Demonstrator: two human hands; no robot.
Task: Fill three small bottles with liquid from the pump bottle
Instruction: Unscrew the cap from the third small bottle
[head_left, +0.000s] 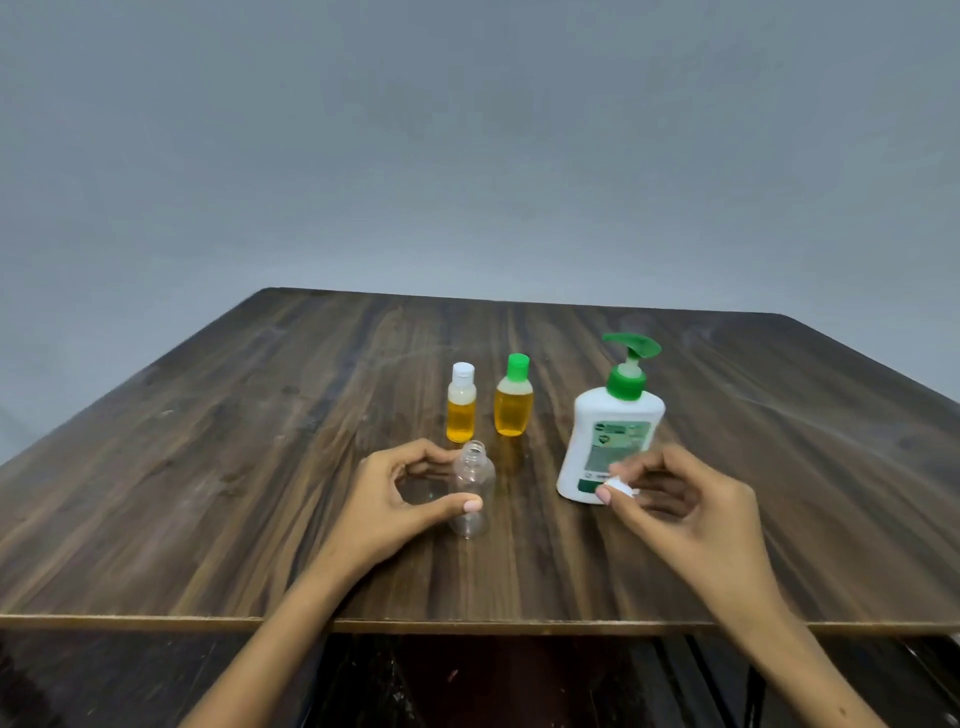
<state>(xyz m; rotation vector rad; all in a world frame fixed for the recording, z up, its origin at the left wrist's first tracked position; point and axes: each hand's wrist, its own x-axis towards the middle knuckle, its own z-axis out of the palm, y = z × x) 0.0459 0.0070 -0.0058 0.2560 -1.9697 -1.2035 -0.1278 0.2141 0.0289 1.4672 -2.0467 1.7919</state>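
Observation:
An empty clear small bottle (471, 488) stands uncapped on the wooden table (208, 467). My left hand (400, 493) holds it between thumb and fingers. My right hand (685, 509) pinches a small white cap (621, 487) just in front of the white pump bottle (610, 441) with its green pump head. Behind the empty bottle stand two small bottles of orange liquid, both capped: one with a white cap (461, 402), one with a green cap (514, 397).
The table's front edge (467, 621) runs just below my wrists, with dark floor beneath. A plain grey wall rises behind the far edge of the table.

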